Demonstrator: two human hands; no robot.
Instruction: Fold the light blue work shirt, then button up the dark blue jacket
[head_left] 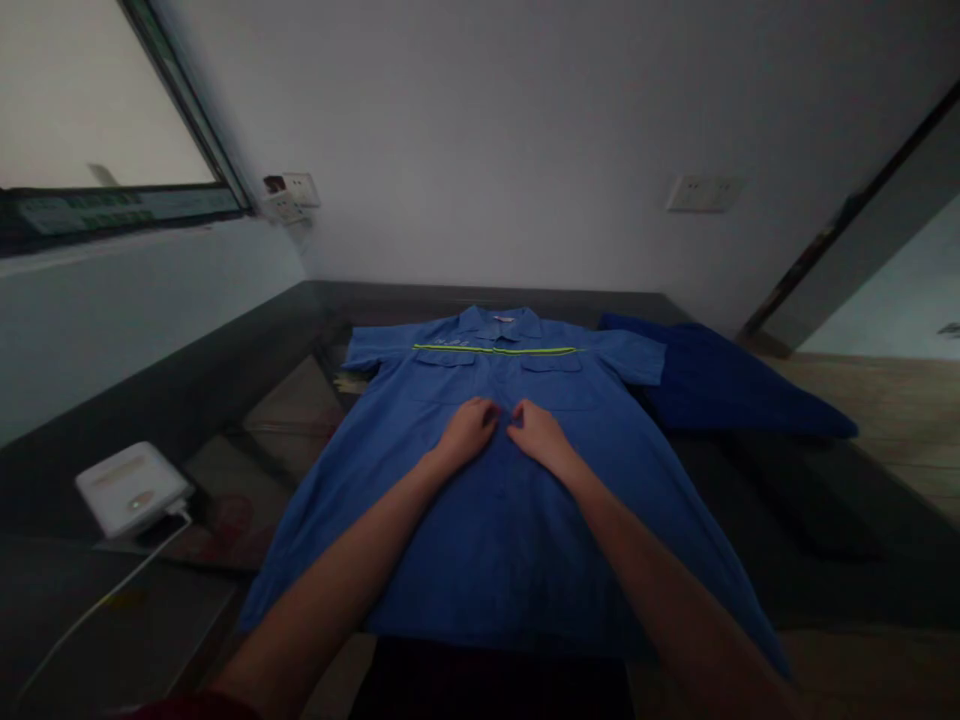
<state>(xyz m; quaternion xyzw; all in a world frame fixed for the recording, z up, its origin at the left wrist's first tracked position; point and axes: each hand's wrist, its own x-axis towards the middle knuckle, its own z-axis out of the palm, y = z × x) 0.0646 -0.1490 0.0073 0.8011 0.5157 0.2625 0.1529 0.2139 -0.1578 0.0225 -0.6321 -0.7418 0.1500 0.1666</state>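
Observation:
A blue short-sleeved work shirt (465, 520) lies spread front side up, its collar away from me and its hem hanging toward me. Across the chest runs a yellow-green stripe above two flap pockets, with pale lettering over the left one. My left hand (471, 428) is at the middle of the shirt front, fingers curled and pinched at the button placket. Just to the right, my right hand (538, 435) has its thumb and fingers pinched at the same placket. A small gap separates the two hands. Dim light hides the fine detail between the fingertips.
Darker blue folded cloth (720, 385) lies to the right, partly under the shirt's sleeve. On the left, a white box-shaped device (135, 490) with a plugged-in white cable sits on the dark table (795, 500). The wall behind has sockets (705, 193).

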